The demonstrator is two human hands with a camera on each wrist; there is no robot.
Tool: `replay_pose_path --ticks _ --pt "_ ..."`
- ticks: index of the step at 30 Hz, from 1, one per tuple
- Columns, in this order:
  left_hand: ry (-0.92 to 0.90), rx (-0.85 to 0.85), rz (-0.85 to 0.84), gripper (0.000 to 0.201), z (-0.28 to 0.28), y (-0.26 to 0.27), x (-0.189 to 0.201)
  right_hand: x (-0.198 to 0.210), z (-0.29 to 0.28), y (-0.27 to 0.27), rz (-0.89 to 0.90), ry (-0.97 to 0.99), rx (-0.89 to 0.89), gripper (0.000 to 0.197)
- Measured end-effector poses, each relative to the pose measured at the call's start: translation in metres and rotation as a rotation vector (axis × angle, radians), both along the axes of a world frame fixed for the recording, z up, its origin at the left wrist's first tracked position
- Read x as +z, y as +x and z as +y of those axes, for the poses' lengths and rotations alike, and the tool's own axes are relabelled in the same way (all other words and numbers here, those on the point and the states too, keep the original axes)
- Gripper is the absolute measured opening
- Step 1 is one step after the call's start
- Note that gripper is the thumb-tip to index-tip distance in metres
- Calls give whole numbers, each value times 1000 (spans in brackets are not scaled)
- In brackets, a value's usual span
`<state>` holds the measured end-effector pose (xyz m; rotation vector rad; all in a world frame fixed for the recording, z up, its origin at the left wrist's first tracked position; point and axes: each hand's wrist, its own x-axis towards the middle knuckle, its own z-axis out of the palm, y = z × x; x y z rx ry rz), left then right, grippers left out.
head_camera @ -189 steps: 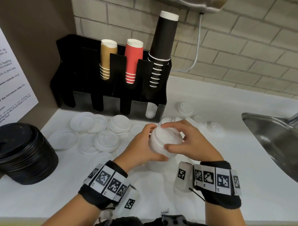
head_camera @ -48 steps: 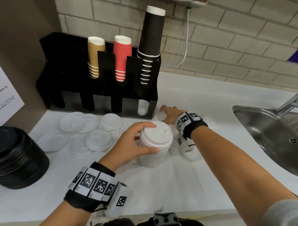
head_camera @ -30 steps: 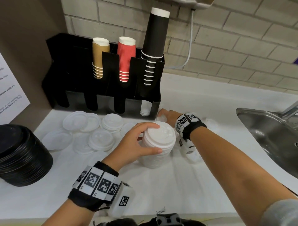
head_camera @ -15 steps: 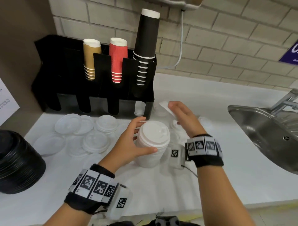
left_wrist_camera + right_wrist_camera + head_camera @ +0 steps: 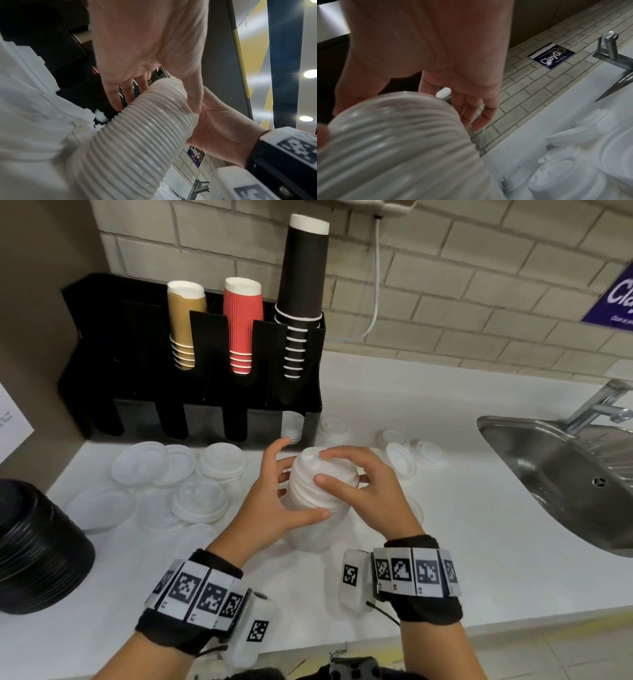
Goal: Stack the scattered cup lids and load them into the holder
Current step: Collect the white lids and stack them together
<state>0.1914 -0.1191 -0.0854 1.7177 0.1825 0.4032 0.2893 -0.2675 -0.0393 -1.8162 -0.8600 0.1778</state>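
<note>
I have the lid stack (image 5: 322, 491) standing on the tabletop (image 5: 462, 542) at centre frame. My left hand (image 5: 270, 508) curls round its side to keep the column from leaning, while my right hand (image 5: 363, 487) grips the top, fingers over the uppermost lid, seating it square. Loose lids (image 5: 191, 474) lie to the left, below the black holder (image 5: 219, 392) at upper left, its right slot (image 5: 291, 426) partly filled.
</note>
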Motion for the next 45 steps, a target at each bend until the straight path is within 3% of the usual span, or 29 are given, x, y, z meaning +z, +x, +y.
replay_pose_path --ticks 17,20,23,27,32,34,36,39,41,45 --pt "39 1 55 95 -2 -6 10 0 -7 -2 -118 -89 65 47" --pt "57 -85 139 103 5 -13 19 4 -8 -5 -109 -121 108 49" --pt "43 -92 236 102 25 -24 37 12 -17 -4 46 -33 57 47" --pt "-76 111 313 69 34 -27 57 11 -23 0 384 -35 -128 46" --pt "-374 51 550 78 12 -14 46 -6 -12 -6 786 -78 -158 62" --pt "-430 22 585 81 5 -11 42 -9 -7 -8 848 -106 -144 56" --pt "-463 11 599 98 1 -9 38 -11 -5 -9 888 -129 -142 41" --pt "-507 24 626 121 -3 -10 36 -17 -6 -8 947 -124 -150 57" --pt "-517 17 629 118 -5 -10 36 -18 -7 -7 959 -126 -154 67" --pt "-532 -1 623 95 -7 -10 36 -20 -7 -8 971 -140 -172 66"
